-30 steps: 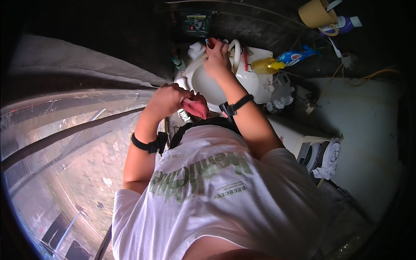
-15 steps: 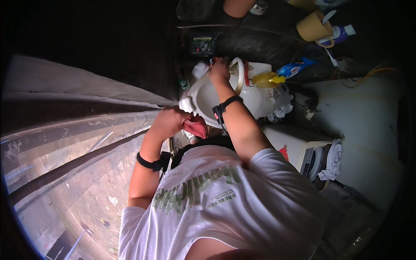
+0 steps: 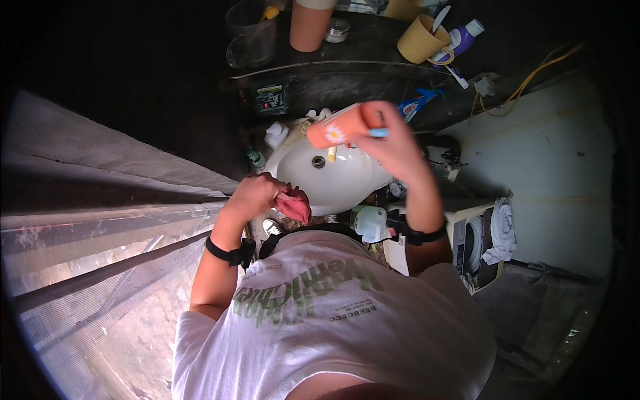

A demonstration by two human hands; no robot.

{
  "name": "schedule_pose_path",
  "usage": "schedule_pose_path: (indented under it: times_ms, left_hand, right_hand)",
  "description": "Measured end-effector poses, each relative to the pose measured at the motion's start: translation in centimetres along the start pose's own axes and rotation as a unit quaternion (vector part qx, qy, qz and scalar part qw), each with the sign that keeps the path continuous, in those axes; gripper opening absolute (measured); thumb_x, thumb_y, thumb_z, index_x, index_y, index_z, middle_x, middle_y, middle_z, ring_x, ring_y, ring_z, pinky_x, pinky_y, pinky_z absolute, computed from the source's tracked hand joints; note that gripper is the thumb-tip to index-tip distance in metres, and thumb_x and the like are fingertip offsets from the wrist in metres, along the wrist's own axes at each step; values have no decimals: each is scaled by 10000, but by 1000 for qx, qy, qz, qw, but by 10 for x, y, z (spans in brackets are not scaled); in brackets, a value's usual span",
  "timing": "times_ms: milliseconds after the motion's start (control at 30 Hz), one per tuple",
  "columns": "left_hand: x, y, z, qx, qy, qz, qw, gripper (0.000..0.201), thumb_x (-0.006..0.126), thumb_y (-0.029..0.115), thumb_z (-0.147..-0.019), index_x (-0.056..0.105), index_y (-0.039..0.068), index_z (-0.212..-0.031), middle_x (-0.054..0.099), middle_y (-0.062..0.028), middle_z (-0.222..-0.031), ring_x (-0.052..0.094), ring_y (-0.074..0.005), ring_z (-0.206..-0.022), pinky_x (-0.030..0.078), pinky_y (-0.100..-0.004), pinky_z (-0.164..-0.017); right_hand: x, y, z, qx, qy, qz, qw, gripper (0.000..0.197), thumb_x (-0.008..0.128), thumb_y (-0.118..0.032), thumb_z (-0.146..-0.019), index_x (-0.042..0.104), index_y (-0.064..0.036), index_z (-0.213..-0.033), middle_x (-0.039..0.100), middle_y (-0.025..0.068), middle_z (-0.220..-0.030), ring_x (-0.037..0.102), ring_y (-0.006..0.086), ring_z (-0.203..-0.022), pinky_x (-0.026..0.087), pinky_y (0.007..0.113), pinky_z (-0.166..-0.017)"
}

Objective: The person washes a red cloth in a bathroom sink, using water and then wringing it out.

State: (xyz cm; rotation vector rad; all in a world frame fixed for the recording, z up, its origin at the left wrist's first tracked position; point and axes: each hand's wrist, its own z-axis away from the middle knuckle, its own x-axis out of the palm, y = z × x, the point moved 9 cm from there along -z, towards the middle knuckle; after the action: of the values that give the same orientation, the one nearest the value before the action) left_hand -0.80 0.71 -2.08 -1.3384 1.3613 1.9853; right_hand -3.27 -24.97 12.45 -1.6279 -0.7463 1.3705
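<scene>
My left hand (image 3: 257, 195) is closed round a bunched red cloth (image 3: 293, 203), held just short of the sink's near-left rim. The white sink (image 3: 333, 190) has a round drain in its bowl. Over the back of it, my right hand (image 3: 398, 148) grips an orange mug (image 3: 337, 127) with a white daisy on it. The mug is tilted on its side, its base toward the left, and motion blurs it a little. A short light-blue piece (image 3: 378, 133) shows by my fingers; its kind is unclear. The mug hides most of the tap.
A dark shelf behind the sink carries a pinkish tumbler (image 3: 311, 30), a clear pitcher (image 3: 252, 33), a tan mug (image 3: 423, 40) and a purple bottle (image 3: 461, 39). A white bottle (image 3: 275, 135) stands at the sink's left. A washing machine (image 3: 470, 243) is to the right.
My right hand has come from the back of the sink toward the right, lifting the orange mug. My left hand still holds the cloth, nearly in place. The view has shifted.
</scene>
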Motion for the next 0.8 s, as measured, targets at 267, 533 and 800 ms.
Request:
schedule_pose_path:
  times_ms: [267, 533, 800]
  left_hand:
    - [8, 22, -30, 21, -14, -41, 999, 195, 778, 122, -796, 748, 106, -988, 765, -91, -1010, 720, -355, -978, 586, -483, -796]
    - [18, 33, -36, -7, -30, -40, 999, 249, 806, 158, -791, 755, 117, -1031, 768, -89, -1032, 718, -353, -995, 584, -474, -816]
    - [16, 40, -27, -42, -9, -36, 998, 252, 797, 151, -791, 766, 120, -1039, 774, -79, -1018, 725, -350, -964, 590, -459, -811]
  right_hand:
    - [-145, -74, -45, -147, 203, 58, 966, 473, 816, -180, -941, 626, -36, -1350, 726, 68, -1181, 685, 127, -1000, 556, 268, -840]
    - [-122, -114, -119, -190, 257, 219, 922, 450, 836, -331, -879, 705, 16, -1134, 673, 207, -1180, 699, 362, -1078, 562, 437, -915]
    - [-103, -116, -153, -210, 209, 198, 935, 456, 825, -342, -867, 705, 23, -1113, 748, 219, -988, 743, 375, -975, 574, 440, -854]
